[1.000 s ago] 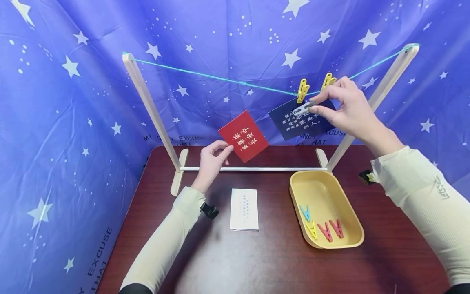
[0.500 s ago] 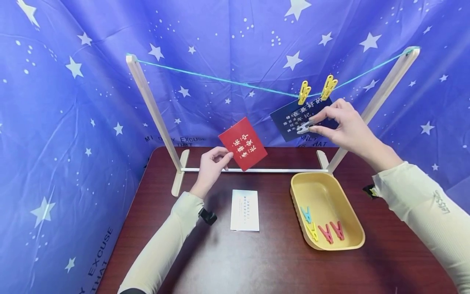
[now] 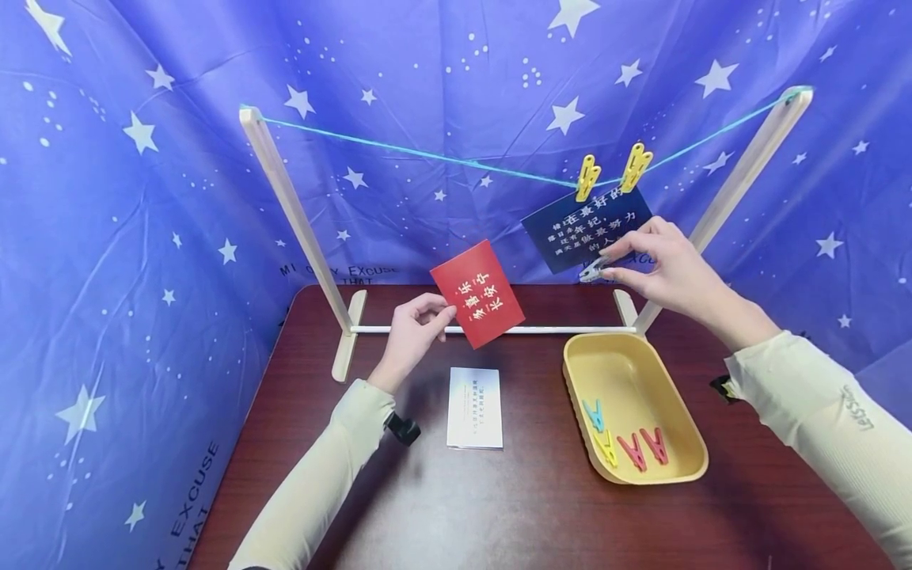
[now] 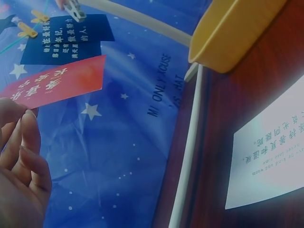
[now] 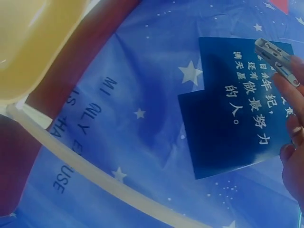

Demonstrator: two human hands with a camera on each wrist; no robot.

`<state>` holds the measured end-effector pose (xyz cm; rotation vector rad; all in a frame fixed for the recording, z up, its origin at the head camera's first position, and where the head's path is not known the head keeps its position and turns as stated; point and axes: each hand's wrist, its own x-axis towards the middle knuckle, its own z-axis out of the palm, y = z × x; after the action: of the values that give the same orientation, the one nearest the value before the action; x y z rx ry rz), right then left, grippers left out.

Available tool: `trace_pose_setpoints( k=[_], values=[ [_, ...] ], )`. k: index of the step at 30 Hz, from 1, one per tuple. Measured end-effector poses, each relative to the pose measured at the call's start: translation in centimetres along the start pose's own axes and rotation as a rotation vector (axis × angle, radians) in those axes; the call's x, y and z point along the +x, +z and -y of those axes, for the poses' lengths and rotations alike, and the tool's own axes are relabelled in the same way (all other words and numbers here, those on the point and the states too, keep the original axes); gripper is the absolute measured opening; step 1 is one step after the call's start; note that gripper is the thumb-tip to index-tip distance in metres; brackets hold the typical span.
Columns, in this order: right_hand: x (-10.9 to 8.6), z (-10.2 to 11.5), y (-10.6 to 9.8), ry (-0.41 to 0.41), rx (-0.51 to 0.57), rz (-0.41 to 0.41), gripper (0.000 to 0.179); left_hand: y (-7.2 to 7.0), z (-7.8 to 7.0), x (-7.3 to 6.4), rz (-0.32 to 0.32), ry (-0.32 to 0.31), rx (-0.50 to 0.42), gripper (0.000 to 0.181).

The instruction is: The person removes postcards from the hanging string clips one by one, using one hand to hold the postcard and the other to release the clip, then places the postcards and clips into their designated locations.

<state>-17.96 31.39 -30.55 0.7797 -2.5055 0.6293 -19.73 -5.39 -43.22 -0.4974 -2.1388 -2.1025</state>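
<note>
My left hand (image 3: 413,336) pinches a red card (image 3: 480,289) with pale lettering by its left edge, tilted and held above the table. In my right hand (image 3: 673,273) a greyish-white clothespin (image 3: 590,272) is pinched between thumb and fingers. It is close to the lower edge of two overlapping dark blue cards (image 3: 552,226), which hang from a green string (image 3: 399,147). Yellow clothespins (image 3: 636,168) grip the string at the top of these cards. The right wrist view shows the clothespin (image 5: 275,61) overlapping the blue cards (image 5: 213,133).
A wooden frame with a left post (image 3: 285,202) and right post (image 3: 755,166) carries the string. On the brown table (image 3: 527,507) lie white cards (image 3: 474,408). A yellow tray (image 3: 634,356) holds several clothespins: blue, yellow and red. A starry blue cloth (image 3: 214,332) hangs behind.
My right hand has lowered the clothespin from near the string to the blue cards' lower edge. My left hand has come down a little, carrying the red card.
</note>
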Motion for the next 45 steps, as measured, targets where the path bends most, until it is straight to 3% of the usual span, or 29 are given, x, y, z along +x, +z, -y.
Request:
trace_pose_setpoints(
  k=[7, 13, 24, 31, 45],
  values=[
    [-0.8, 0.0, 0.4, 0.026, -0.020, 0.053, 0.029, 0.0, 0.2, -0.6, 0.015, -0.006, 0.017, 0.011],
    [-1.4, -0.3, 0.5, 0.027, -0.027, 0.052, 0.032, 0.2, 0.6, -0.7, 0.024, -0.021, 0.024, 0.010],
    [-3.8, -1.0, 1.4, 0.103, -0.029, 0.119, 0.026, 0.1, 1.7, -1.6, 0.051, -0.119, 0.000, 0.014],
    [-5.2, -1.7, 2.1, 0.151, -0.044, 0.162, 0.024, 0.2, 2.2, -2.3, 0.031, -0.175, -0.003, 0.017],
    [-7.9, -3.1, 3.9, 0.196, -0.071, 0.211, 0.023, -0.3, 3.6, -3.5, 0.056, -0.230, -0.002, 0.019]
  ],
)
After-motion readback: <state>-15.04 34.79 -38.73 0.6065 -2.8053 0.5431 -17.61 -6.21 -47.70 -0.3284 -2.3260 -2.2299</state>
